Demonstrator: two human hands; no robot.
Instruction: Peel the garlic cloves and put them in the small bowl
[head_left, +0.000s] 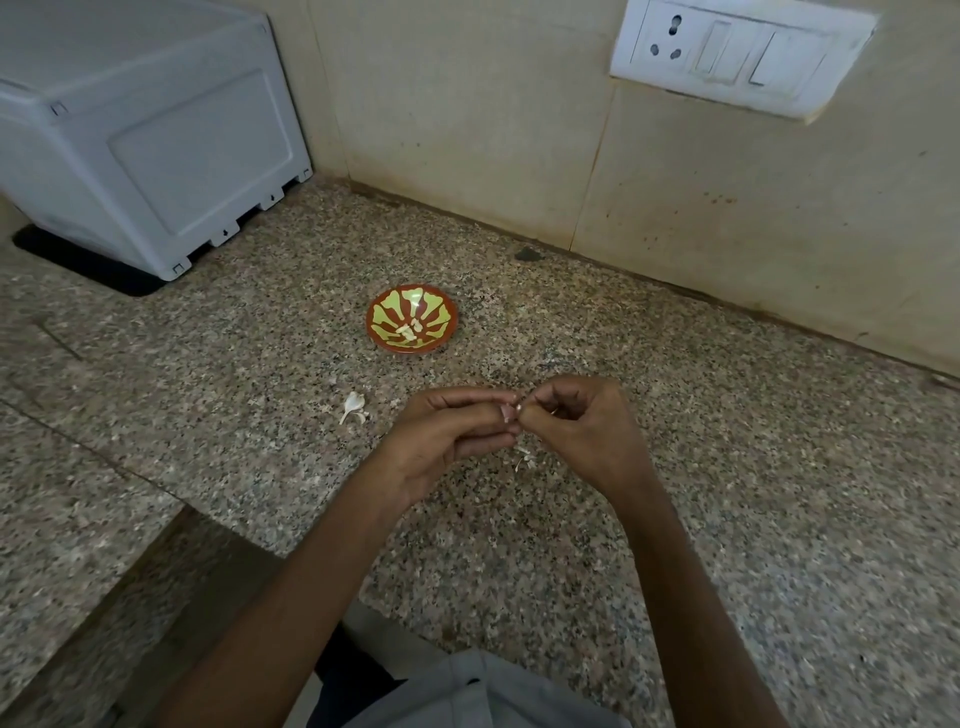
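A small bowl (412, 320), red-brown with a green pattern, stands on the granite counter (260, 374) and holds a few pale peeled cloves (409, 331). Nearer to me, my left hand (447, 441) and my right hand (576, 426) meet above the counter. Their fingertips pinch a small garlic clove (515, 406) between them; most of it is hidden by the fingers. A piece of white garlic (353, 406) with skin lies on the counter left of my hands. Bits of peel (523, 457) lie under my hands.
A large grey plastic box (150, 135) stands on a black mat at the back left. A tiled wall with a white socket and switch plate (737, 52) runs along the back. The counter steps down at the front left edge (171, 514).
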